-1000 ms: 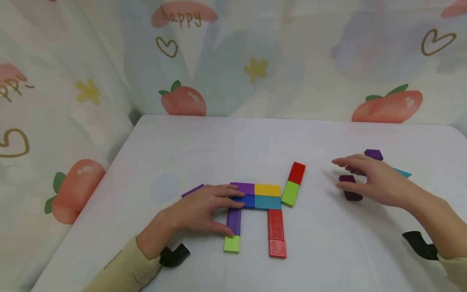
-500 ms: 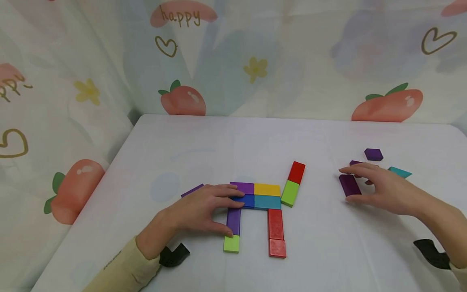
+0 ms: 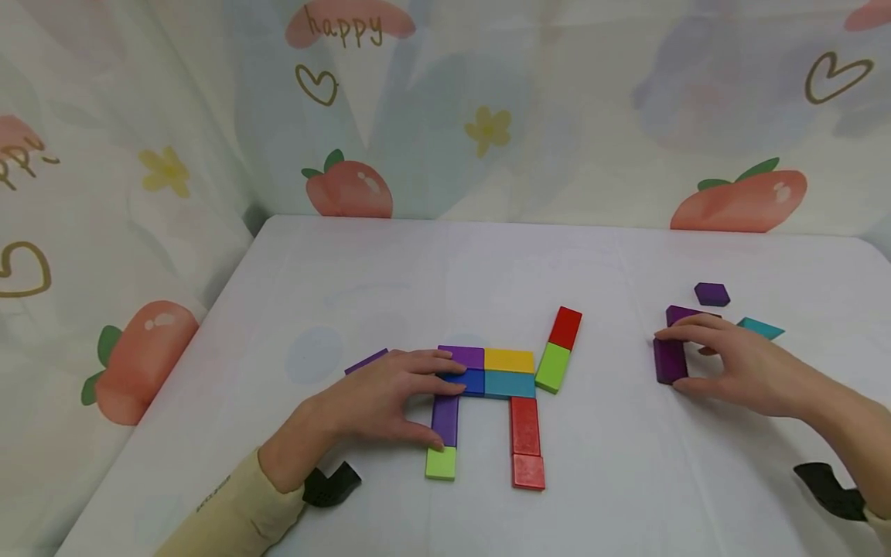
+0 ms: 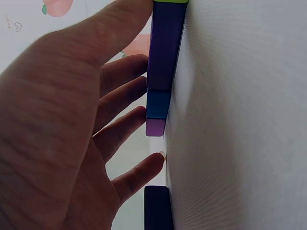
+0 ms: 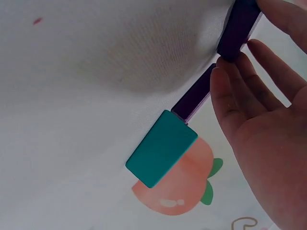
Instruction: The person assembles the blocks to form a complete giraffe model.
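My left hand [image 3: 383, 398] lies over the left side of a flat figure of coloured blocks. Its fingertips touch a purple block [image 3: 468, 356] and a blue block [image 3: 475, 382]; the thumb tip is at the seam of a violet block [image 3: 445, 422] and a lime block [image 3: 441, 463]. Yellow [image 3: 510, 361], teal [image 3: 510, 384] and red blocks [image 3: 525, 425] make up the rest. On the right, my right hand [image 3: 738, 367] pinches a dark purple block [image 3: 670, 362] between thumb and fingers, down at the table. Another purple block [image 3: 682, 313] is partly hidden behind that hand.
A red block [image 3: 565, 326] and a lime block [image 3: 553, 367] slant up from the figure's right corner. Beyond my right hand lie a small purple block [image 3: 712, 294] and a teal wedge [image 3: 761, 328]. A thin purple block [image 3: 366, 360] shows behind my left hand.
My right hand has moved slightly right and toward me and taken hold of the dark purple block, which has turned more upright in the head view. The left hand stays put.
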{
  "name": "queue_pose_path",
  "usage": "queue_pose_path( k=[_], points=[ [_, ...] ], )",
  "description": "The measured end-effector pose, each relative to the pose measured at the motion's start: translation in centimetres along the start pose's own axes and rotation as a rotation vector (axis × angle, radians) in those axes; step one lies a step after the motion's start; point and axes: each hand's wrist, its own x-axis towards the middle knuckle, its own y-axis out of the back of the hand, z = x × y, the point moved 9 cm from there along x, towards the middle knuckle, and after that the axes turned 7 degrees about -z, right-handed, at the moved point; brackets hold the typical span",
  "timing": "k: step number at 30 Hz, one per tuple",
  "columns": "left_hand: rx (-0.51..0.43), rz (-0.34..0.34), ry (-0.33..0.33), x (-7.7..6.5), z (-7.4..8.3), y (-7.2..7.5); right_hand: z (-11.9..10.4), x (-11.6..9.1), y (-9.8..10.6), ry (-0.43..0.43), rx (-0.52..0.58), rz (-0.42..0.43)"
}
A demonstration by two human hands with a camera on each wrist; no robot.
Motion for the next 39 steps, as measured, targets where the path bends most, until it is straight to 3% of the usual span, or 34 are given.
queue_pose_path(
  k=[10,18,27,39],
  points=[
    [-0.003,0.001,-0.010,-0.1,-0.1,0.0,-2.0,2.0,1.6,0.076,0.014,0.141],
    [-0.005,-0.006,0.003,0.0,-0.2,-0.1,-2.7,5.7,1.9,-0.023,0.106,0.090],
    [-0.007,-0.001,-0.002,-0.1,-0.1,0.0,-3.8,9.3,2.0,-0.023,0.137,0.066],
    [-0.003,-0.007,0.003,0.1,0.1,0.0,-3.5,11.1,1.2,-0.040,0.161,0.008]
  ],
)
